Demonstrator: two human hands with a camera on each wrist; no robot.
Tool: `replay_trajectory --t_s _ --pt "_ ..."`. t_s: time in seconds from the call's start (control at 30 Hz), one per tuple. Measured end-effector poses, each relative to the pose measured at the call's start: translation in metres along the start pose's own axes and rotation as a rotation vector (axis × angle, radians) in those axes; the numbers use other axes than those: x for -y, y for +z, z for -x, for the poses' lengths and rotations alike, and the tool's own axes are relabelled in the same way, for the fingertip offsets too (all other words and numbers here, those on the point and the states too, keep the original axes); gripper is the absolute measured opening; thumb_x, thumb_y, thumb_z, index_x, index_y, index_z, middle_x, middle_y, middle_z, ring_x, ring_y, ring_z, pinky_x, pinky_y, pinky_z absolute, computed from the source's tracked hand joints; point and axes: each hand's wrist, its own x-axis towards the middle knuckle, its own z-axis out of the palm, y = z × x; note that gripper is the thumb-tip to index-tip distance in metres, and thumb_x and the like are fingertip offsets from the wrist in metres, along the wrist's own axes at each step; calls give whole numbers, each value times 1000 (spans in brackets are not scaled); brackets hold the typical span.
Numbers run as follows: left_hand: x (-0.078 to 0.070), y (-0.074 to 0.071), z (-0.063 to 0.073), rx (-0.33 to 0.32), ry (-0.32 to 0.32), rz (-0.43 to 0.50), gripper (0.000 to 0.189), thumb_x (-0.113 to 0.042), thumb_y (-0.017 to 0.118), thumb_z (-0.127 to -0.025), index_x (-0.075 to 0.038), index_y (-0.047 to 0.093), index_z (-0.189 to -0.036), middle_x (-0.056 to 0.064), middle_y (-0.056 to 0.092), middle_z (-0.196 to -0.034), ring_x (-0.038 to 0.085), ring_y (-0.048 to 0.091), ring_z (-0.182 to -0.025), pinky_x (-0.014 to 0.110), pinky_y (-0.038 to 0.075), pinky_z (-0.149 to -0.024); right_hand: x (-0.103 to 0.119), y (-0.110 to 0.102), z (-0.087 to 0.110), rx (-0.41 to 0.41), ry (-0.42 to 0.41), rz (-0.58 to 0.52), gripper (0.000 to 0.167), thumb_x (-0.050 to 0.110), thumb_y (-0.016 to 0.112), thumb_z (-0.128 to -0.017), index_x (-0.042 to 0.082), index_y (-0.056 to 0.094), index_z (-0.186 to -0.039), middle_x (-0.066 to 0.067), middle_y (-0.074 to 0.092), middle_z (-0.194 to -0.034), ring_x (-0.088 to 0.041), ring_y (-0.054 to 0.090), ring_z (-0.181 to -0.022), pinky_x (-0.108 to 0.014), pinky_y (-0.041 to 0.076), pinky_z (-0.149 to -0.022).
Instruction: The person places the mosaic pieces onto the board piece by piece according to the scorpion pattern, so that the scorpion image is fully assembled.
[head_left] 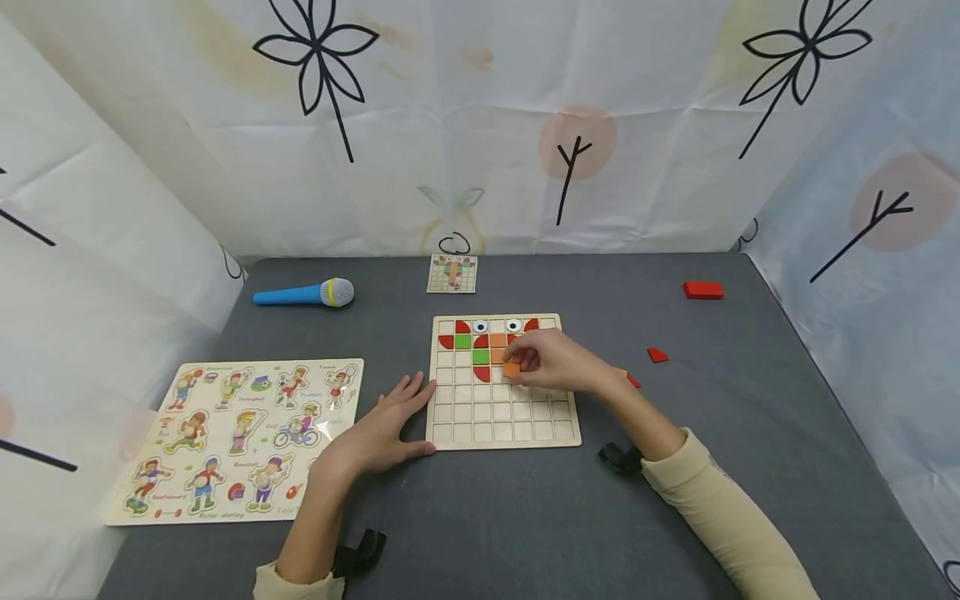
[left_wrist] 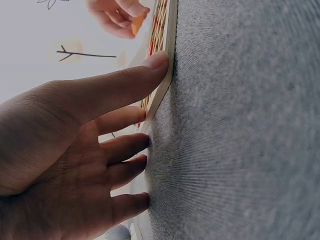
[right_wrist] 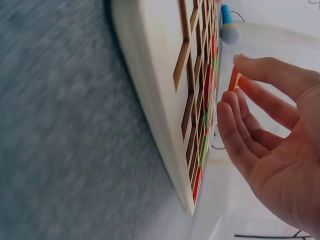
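A wooden grid board [head_left: 502,433] lies mid-table, its upper cells filled with red quarter-round, green and orange tiles and two eye tiles. My right hand [head_left: 558,360] pinches an orange square tile [head_left: 512,369] between thumb and fingers, over the board's middle rows. The right wrist view shows this orange tile [right_wrist: 234,77] held on edge above the grid. My left hand [head_left: 382,425] rests at the board's left edge with fingers spread. In the left wrist view its thumb [left_wrist: 159,61] touches the board's side, and the other fingertips are at the edge and table.
A small pattern card [head_left: 452,274] stands behind the board, with a blue toy microphone [head_left: 303,292] to its left. A sports picture puzzle [head_left: 255,442] lies at the left. On the right are a red block [head_left: 703,290] and a red quarter-round tile [head_left: 657,355]; more pieces lie partly behind my right forearm.
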Motion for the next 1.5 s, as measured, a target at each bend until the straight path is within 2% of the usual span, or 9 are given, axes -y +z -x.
replay_trajectory --t_s 0.2,0.37,0.57,0.7,0.87,0.97,1.33,1.5 --pt "1 0 0 -3 4 5 95 -32 85 -96 -10 32 -172 20 16 -182 46 7 -171 75 12 -132 9 4 -10 21 -26 108 20 12 83 -96 4 79 -114 -6 78 -98 -12 70 -86 -25 59 -80" --pt "16 7 -4 -32 63 38 98 -43 85 -94 -14 32 -172 21 18 -182 47 8 -171 80 12 -129 14 7 -14 34 -10 131 17 9 82 -95 4 81 -111 -7 78 -99 -15 68 -85 -25 56 -79" --pt "35 18 -13 -65 69 -8 99 -48 85 -93 -20 32 -173 15 19 -183 44 11 -171 78 16 -130 17 10 -16 37 10 130 16 5 80 -94 2 82 -109 -10 79 -103 -18 67 -87 -27 56 -80" --pt "31 16 -11 -56 68 1 99 -46 85 -94 -19 32 -172 17 19 -183 44 10 -171 79 15 -130 16 11 -16 38 15 103 14 5 81 -94 3 82 -108 -10 78 -104 -18 70 -90 -29 58 -83" --pt "9 4 -2 -16 43 26 96 -37 85 -95 -11 33 -172 22 18 -182 48 8 -170 80 12 -129 15 10 -12 38 15 69 16 7 82 -94 4 81 -109 -9 79 -105 -18 72 -93 -29 60 -85" --pt "0 0 1 0 14 15 96 -34 85 -96 -10 32 -172 21 17 -182 46 8 -171 77 12 -132 13 8 -8 28 8 42 18 8 83 -94 4 81 -112 -9 80 -106 -19 74 -95 -32 63 -86" --pt "0 1 1 -3 5 -8 96 -34 84 -97 -9 31 -172 20 17 -182 46 8 -171 76 13 -132 -1 -11 20 -10 27 -71 20 9 82 -95 4 81 -113 -11 81 -109 -15 74 -93 -32 65 -87" --pt "-1 -1 1 -3 3 -8 95 -33 84 -97 -9 30 -172 20 16 -182 46 8 -171 76 13 -132 -14 -31 39 -41 103 -49 23 11 84 -94 3 80 -116 -9 82 -109 -15 75 -92 -30 64 -85"
